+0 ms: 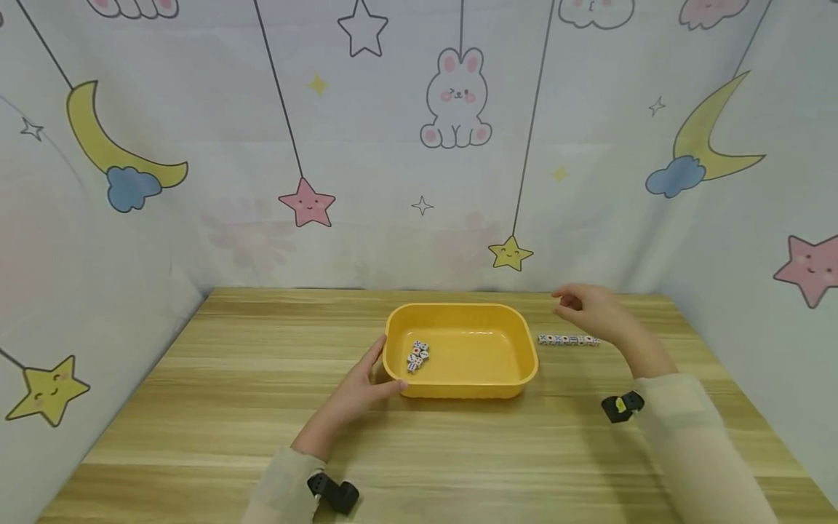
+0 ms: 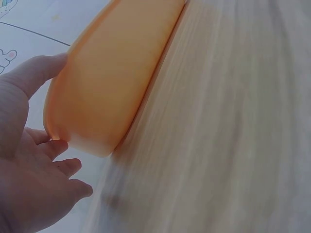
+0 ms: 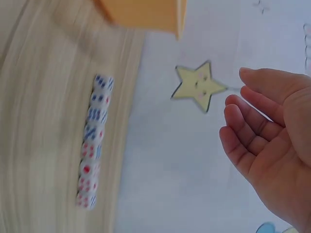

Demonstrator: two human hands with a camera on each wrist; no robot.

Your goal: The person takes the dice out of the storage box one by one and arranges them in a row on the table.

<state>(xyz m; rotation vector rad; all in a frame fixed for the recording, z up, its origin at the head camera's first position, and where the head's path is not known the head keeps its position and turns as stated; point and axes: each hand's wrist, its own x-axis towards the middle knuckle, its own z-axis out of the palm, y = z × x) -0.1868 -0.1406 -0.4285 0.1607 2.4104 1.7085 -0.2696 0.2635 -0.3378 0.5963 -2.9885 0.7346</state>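
Note:
In the head view my left hand [image 1: 356,389] holds the left end of a yellow plastic tray [image 1: 461,391], thumb at the near rim and fingers along its left side. The left wrist view shows that hand [image 2: 34,170] against the tray's wall [image 2: 112,73], its lower fingers off the plastic. Inside the tray, at the left, lies a small cluster of white dice [image 1: 417,356]. My right hand [image 1: 599,313] hovers above and beyond a row of dice [image 1: 568,340], its fingers loosely bent with nothing in them. The right wrist view shows this row [image 3: 92,141] lined up end to end.
The wood-grain table [image 1: 275,364] stretches on both sides of the tray. A white cloth backdrop [image 1: 393,247] with printed stars, moons and a rabbit hangs behind the table and along its sides.

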